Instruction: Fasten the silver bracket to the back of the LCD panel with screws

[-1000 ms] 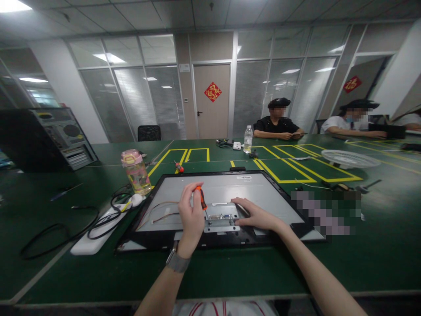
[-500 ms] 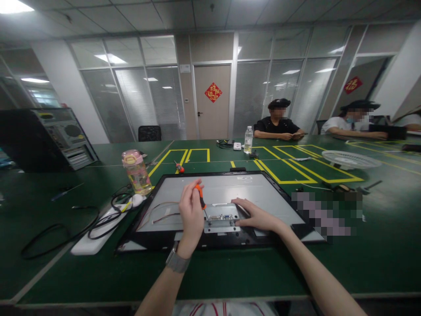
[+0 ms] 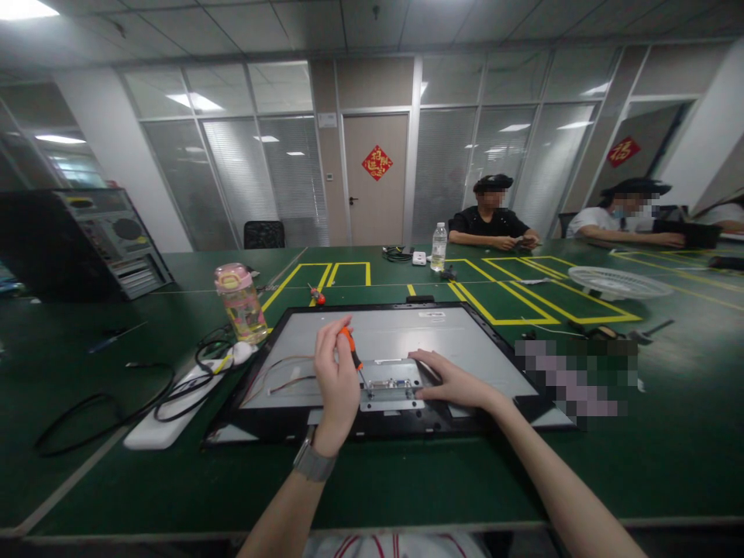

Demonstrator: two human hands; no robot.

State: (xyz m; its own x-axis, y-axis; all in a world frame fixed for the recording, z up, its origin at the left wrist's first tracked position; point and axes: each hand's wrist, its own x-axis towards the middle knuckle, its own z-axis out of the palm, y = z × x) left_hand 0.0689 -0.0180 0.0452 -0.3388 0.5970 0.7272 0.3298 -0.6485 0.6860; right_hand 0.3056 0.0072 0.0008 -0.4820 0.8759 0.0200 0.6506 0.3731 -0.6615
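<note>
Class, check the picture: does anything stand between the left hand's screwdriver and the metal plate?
Nothing visible does. The screwdriver in the left hand slants down to the left side of the metal plate; the right hand is at its right side, out of the way.

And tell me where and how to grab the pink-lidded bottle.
Wrap the clear body of the pink-lidded bottle, just below the lid, coming level from the right side as pictured. It stands upright and its rounded body should suit a wrapping hold; the white power strip and its cables crowd the near-left side.
</note>
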